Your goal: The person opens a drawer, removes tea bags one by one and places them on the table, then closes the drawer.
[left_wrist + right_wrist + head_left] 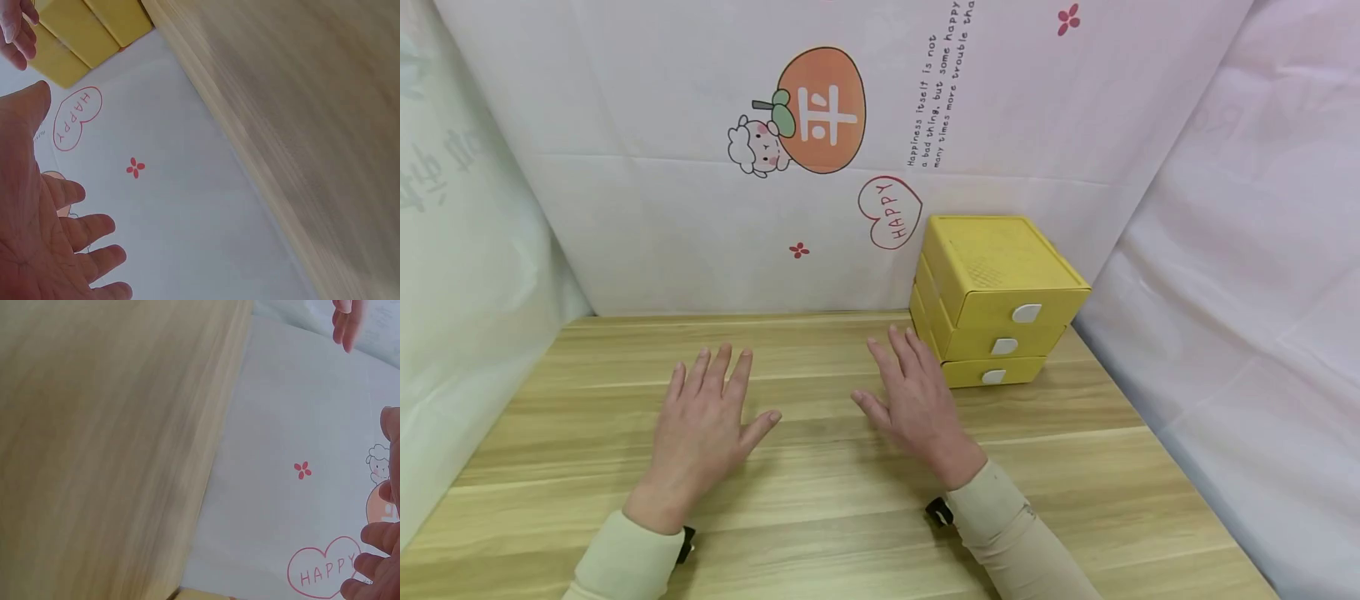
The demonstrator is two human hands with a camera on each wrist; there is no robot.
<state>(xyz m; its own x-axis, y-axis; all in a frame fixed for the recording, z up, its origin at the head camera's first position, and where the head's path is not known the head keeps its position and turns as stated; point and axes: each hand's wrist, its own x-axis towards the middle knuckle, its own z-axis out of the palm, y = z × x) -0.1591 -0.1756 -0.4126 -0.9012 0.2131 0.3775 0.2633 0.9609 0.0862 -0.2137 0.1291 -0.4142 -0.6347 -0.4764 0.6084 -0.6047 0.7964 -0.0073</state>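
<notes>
The left hand (pixel 697 437) and right hand (pixel 921 410) hover, fingers straight and free, over a pale wood-grain table (pixel 820 533), the right near a boxy yellow three-drawer cabinet (pixel 1011 258).

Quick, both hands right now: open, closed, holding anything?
Left hand: open, fingers spread, holding nothing.
Right hand: open, holding nothing, near the yellow drawers.

cream sleeves (pixel 1026 546), black wrist cameras (pixel 939 512)

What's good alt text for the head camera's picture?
A person's bare left hand and right hand spread open over a pale wood-grain table; near the right stands a boxy yellow three-drawer unit with white handles.
</notes>
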